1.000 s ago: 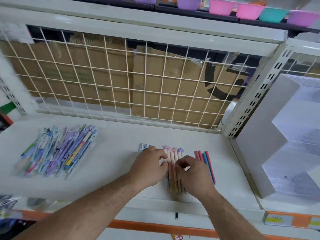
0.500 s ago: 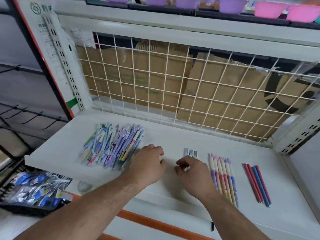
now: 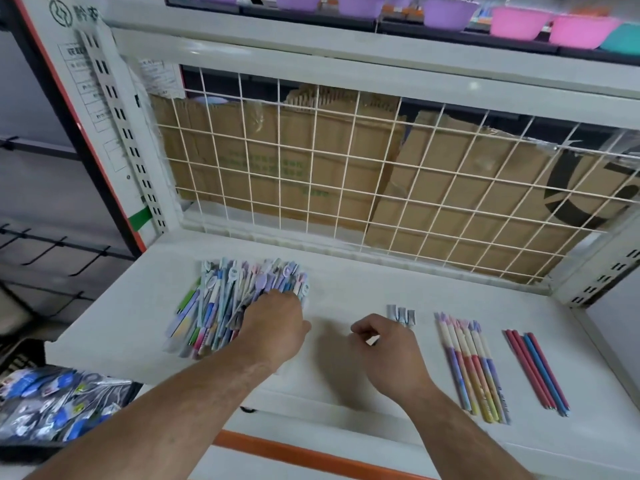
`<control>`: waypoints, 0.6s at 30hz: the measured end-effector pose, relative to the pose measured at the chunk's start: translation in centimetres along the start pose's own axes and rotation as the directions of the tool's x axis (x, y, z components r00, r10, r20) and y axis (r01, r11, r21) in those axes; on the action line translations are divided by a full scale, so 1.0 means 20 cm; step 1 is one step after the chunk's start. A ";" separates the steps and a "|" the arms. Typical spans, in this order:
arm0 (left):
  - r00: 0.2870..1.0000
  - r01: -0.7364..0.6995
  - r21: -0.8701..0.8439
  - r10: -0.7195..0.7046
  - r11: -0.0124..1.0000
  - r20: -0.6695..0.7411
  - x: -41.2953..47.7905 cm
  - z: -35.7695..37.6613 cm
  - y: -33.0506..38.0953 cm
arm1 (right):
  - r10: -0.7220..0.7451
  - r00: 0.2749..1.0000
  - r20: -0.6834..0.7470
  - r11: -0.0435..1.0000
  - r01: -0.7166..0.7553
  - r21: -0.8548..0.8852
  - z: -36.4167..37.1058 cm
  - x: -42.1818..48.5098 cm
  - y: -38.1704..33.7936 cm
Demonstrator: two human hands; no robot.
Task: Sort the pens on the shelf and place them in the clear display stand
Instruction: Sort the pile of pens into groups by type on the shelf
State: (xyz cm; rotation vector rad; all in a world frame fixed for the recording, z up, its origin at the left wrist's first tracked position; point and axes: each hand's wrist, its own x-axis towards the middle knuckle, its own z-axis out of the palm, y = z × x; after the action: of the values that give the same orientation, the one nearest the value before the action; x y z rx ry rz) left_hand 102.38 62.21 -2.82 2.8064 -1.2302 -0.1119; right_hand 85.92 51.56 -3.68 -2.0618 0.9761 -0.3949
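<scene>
Centre left of frame: loose heap of mixed pastel pens (image 3: pixel 221 306) on the white shelf (image 3: pixel 346 282), caps mostly towards the wire grid (image 3: pixel 346 168); single pens in the heap blurred and hard to separate.

Left hand (image 3: pixel 273 327): palm down on the right edge of the heap, fingertips lost among the pens. Impossible to tell a grip from a mere touch.

Right hand (image 3: pixel 388 348): centre of frame, just above the bare shelf, fingers curled under, a pale sliver showing at the thumb. Cannot tell whether pinched or merely lying beneath.

Just beyond the right knuckles: three grey pen ends (image 3: pixel 401 315) side by side, the rest of each covered by the hand.

Right of centre: row of pink-and-lilac pens (image 3: pixel 471 368), parallel and touching. Further right, apart from that row: red and blue pens (image 3: pixel 536 368), also parallel.

Behind the grid: flattened cardboard (image 3: pixel 311 161), print illegible.

Top edge: purple, pink and teal bowls (image 3: pixel 519 17), cut off by the frame.

Lower left corner: black tray of blue packaged goods (image 3: pixel 52 403), blurred and partly cropped.
</scene>
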 end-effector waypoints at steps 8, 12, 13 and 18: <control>0.994 -0.019 -0.048 0.024 0.999 0.103 0.08 0.01 0.01 | 0.015 0.999 -0.039 1.000 -0.015 0.005 0.01 -0.01 -0.02; 0.988 -0.016 -0.001 0.016 1.000 0.156 0.11 0.05 0.01 | 0.039 0.999 -0.037 0.998 -0.037 0.047 0.01 -0.02 -0.02; 0.988 -0.020 -0.002 0.020 1.000 0.154 0.11 0.06 0.03 | 0.041 0.998 -0.038 0.998 -0.039 0.049 0.01 -0.02 -0.02; 0.984 -0.055 0.060 0.043 0.997 0.173 0.09 0.00 0.11 | 0.024 0.999 -0.038 0.999 -0.023 0.025 -0.02 -0.04 -0.02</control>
State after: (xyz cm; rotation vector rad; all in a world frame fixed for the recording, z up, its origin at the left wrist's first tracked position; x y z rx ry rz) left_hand 101.95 59.40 -2.77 2.8703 -1.3608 -0.3234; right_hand 85.43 52.02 -3.06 -2.0256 1.0124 -0.4335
